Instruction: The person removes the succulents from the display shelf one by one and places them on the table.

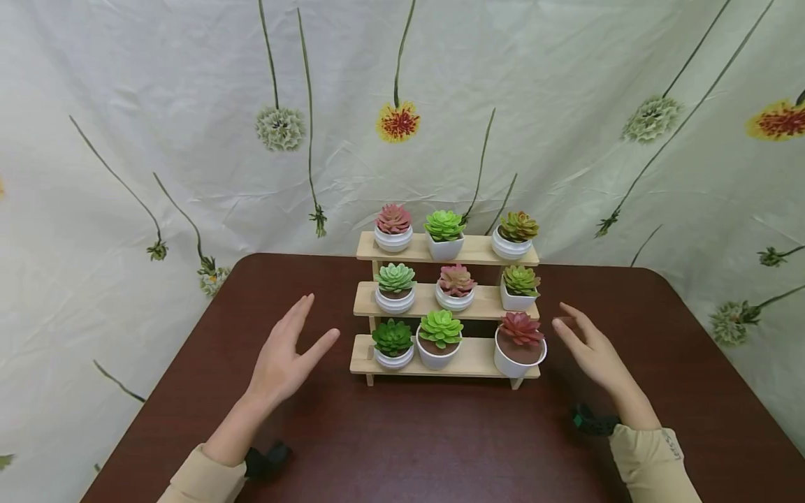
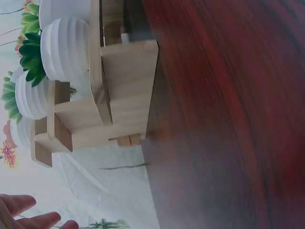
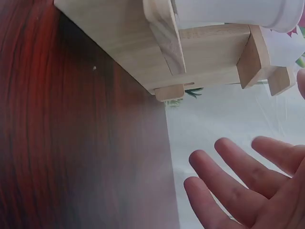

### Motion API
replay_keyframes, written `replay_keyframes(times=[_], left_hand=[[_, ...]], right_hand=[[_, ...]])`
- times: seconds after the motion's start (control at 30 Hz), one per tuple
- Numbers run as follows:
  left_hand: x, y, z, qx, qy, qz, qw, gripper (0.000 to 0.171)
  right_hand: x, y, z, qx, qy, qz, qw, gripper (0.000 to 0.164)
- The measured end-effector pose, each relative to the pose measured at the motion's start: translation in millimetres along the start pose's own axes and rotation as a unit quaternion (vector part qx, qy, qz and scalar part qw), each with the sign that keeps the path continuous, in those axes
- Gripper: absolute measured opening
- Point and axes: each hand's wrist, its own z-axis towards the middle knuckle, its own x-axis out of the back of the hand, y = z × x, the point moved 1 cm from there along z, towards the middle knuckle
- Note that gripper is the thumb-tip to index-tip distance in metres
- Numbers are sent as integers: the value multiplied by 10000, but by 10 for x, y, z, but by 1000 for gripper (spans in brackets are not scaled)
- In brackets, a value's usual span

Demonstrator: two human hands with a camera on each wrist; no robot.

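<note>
A three-tier wooden stand [image 1: 478,353] holds several small potted succulents in white pots. On the bottom tier are a dark green succulent [image 1: 393,338], a bright green one [image 1: 440,330] and a red one [image 1: 520,330] in a larger pot at the right end. My left hand [image 1: 283,360] is held to the left of the stand, fingers spread and holding nothing. To the right, near the red succulent, my right hand [image 1: 594,353] has its fingers loosely extended and grips nothing. In the right wrist view, fingers [image 3: 228,191] spread beside the stand's side panel [image 3: 114,38].
The stand is toward the back of a dark reddish-brown table [image 1: 428,440] with rounded far corners. Behind it hangs a pale cloth [image 1: 207,91] printed with flowers. Black bands [image 1: 594,421] sit around the wrists, next to beige sleeves [image 1: 648,461].
</note>
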Motion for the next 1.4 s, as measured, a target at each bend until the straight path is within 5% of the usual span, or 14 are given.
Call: replay_keyframes(times=[0.47, 0.97, 1.4], left_hand=[[-186, 92, -87, 105, 494, -724, 9961, 63], [-463, 168, -144, -409, 1247, -1491, 9801, 44], [-660, 284, -139, -678, 1000, -1631, 9792, 44]], right_hand=[[-193, 100, 11, -161, 211, 921, 9954, 47], [-480, 165, -16, -415, 454, 1757, 9825, 38], [-581, 199, -75, -221, 666, 2129, 9746, 23]])
